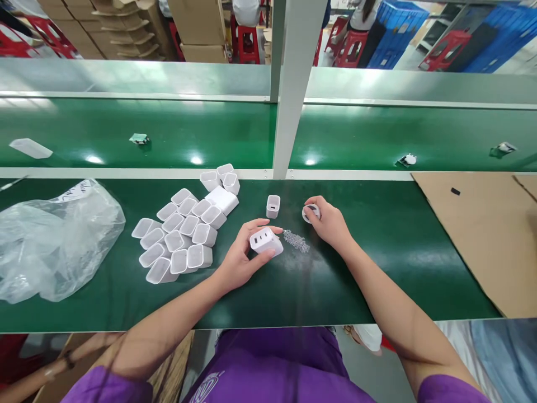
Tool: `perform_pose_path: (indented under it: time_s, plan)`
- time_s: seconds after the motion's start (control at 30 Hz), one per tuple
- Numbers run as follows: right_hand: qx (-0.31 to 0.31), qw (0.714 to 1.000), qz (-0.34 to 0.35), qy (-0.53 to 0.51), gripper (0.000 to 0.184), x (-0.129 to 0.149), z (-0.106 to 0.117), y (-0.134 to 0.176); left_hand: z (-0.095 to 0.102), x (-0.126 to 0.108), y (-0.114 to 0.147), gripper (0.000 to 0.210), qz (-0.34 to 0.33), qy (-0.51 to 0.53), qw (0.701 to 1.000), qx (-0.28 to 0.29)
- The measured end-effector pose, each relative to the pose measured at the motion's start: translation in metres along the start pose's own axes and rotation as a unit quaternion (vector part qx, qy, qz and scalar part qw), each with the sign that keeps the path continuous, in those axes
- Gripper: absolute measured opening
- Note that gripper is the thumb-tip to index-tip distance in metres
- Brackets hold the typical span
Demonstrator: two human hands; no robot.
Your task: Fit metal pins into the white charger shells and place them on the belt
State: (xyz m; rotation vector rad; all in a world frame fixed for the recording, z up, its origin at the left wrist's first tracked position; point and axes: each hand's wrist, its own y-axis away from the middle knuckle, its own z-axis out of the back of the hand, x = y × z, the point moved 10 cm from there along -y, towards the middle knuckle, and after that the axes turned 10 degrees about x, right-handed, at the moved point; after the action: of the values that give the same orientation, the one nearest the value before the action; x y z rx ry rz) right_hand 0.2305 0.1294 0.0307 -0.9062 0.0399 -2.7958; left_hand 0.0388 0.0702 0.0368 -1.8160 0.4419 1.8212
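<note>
My left hand (238,260) grips a white charger housing (267,242) between thumb and fingers, its face with several port openings turned up. My right hand (331,223) has its fingers closed around a small round white object with a dark part (306,213), partly covered by the fingertips; its kind is unclear. Between the hands lies a small pile of clear plastic bits (296,241). Just behind the pile, a smaller white housing with one slot (273,206) stands upright. Left of my left hand, several hollow white housings (189,225) are grouped together, most with open ends up.
A clear plastic bag (54,240) lies at the left, a cardboard sheet (482,235) at the right. Beyond a pale post (289,84), a green belt (210,126) carries a white shell (31,148) and small circuit assemblies (140,139). Another person's arm (62,364) shows at lower left.
</note>
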Motion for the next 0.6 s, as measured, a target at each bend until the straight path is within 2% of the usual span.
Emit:
perform_pose_path:
  time_s: [0.07, 0.13, 0.2, 0.27, 0.33, 0.4, 0.5, 0.6]
  plan:
    - [0.001, 0.999, 0.027, 0.048, 0.014, 0.001, -0.003, -0.003, 0.001, -0.003, 0.0, 0.048, 0.0, -0.018, 1.0, 0.001]
    - [-0.043, 0.994, 0.058, 0.078, 0.014, 0.012, 0.005, 0.001, 0.003, -0.006, 0.001, 0.045, 0.0, -0.043, 0.999, -0.002]
    - [-0.094, 0.988, 0.106, 0.069, 0.014, 0.033, 0.016, 0.011, 0.004, -0.01, 0.002, 0.039, -0.004, -0.076, 0.997, -0.01]
    - [-0.113, 0.977, 0.181, 0.027, 0.016, 0.062, 0.021, 0.026, 0.006, -0.016, 0.002, 0.035, -0.016, -0.11, 0.994, -0.023]
    - [-0.095, 0.961, 0.258, -0.02, 0.024, 0.092, 0.018, 0.041, 0.008, -0.023, 0.002, 0.034, -0.039, -0.134, 0.99, -0.035]
    - [-0.055, 0.949, 0.304, -0.059, 0.03, 0.113, 0.008, 0.053, 0.009, -0.03, 0.003, 0.035, -0.067, -0.155, 0.984, -0.049]
    - [-0.007, 0.949, 0.296, -0.11, 0.036, 0.123, -0.01, 0.057, 0.011, -0.035, 0.005, 0.034, -0.092, -0.177, 0.978, -0.067]
    - [0.016, 0.956, 0.249, -0.155, 0.045, 0.114, -0.025, 0.053, 0.014, -0.031, 0.007, 0.035, -0.077, -0.178, 0.977, -0.084]
